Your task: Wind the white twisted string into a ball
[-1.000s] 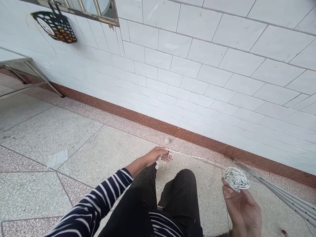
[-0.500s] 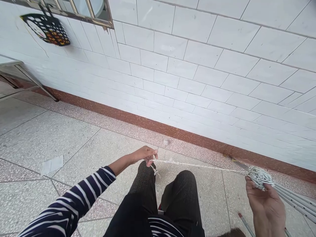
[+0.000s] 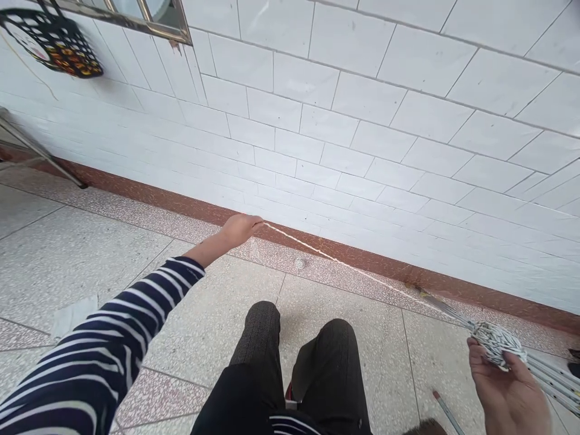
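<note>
My left hand (image 3: pixel 242 231) is closed in a pinch on a thin white cord (image 3: pixel 335 260), out in front of the reddish skirting. From there the cord runs taut, slanting down to the right. It reaches a bundle of wound white-and-grey cord (image 3: pixel 498 341) at the lower right. My right hand (image 3: pixel 510 389), palm up, holds that bundle between thumb and fingers. The loose tail of the cord by my left hand is blurred against the floor.
A small pale ball (image 3: pixel 299 263) lies on the floor near the wall. Metal bars (image 3: pixel 555 380) and a thin stick (image 3: pixel 447 412) are at the lower right. A white paper (image 3: pixel 72 314) lies at left. A black netted bag (image 3: pixel 54 45) hangs by the window.
My left hand has moved up and slightly left with the cord, which now slopes more steeply. My right hand and the bundle have shifted a little right and down in view.
</note>
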